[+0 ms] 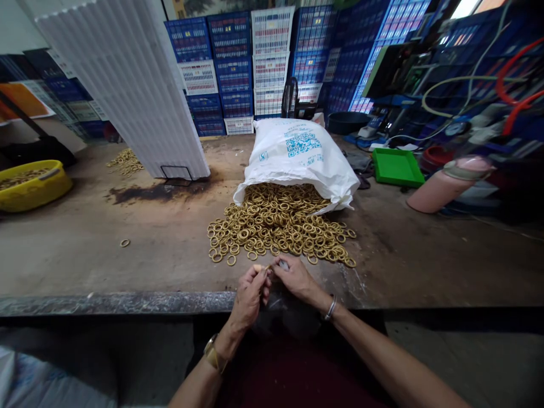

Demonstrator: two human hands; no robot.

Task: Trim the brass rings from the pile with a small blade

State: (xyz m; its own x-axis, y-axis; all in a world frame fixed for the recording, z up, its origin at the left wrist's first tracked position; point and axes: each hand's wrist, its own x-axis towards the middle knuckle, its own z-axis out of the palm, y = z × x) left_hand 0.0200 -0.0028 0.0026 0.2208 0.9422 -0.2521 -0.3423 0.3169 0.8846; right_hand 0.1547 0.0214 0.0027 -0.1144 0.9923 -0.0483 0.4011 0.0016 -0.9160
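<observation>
My left hand (pixel 249 294) is closed, pinching a brass-coloured ring (pixel 267 268) between thumb and fingers near the table's front edge. Close beside it, my right hand (pixel 298 279) is closed around a small grey piece (pixel 284 264), whose kind I cannot make out; its fingertips meet the ring or come very near it. Just beyond both hands lies a spread heap of brass-coloured rings (pixel 276 224). They spill from the mouth of a white woven sack (pixel 300 150) with blue print, lying on its side.
One loose ring (pixel 124 242) lies left on the wooden table (pixel 170 249). A yellow basin (pixel 55 181), a leaning white corrugated panel (pixel 136 85), a green tray (pixel 397 167) and a pink bottle (pixel 446 184) stand around. Stacked crates (pixel 272 56) fill the back.
</observation>
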